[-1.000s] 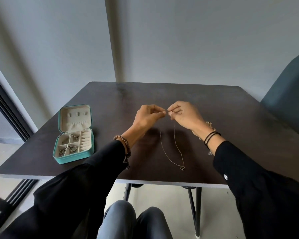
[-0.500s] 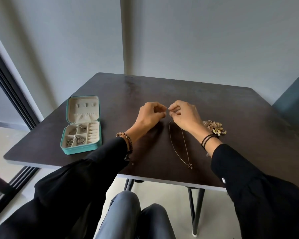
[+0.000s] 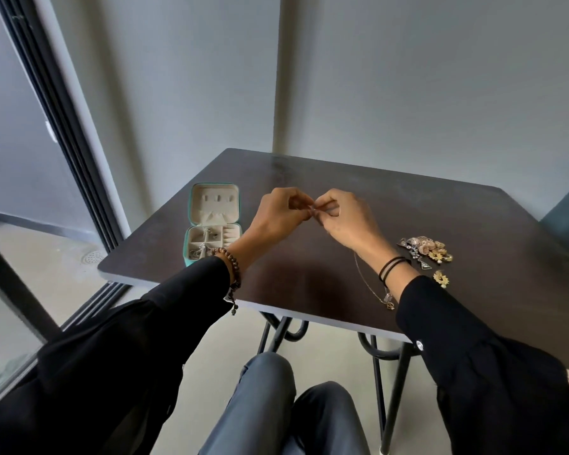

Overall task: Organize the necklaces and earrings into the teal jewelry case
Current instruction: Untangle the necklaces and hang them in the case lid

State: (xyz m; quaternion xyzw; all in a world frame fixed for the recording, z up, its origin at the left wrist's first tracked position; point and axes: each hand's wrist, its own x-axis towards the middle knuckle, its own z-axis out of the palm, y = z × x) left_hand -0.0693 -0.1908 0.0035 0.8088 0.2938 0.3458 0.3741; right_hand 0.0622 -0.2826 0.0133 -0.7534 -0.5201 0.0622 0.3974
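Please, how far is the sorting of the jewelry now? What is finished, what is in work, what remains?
Done: the open teal case already holds a few silvery pieces. In hand: the left hand and right hand pinch the top of a thin necklace, its pendant lying on the table. Left: this necklace, the earring pile and one gold earring beside it.
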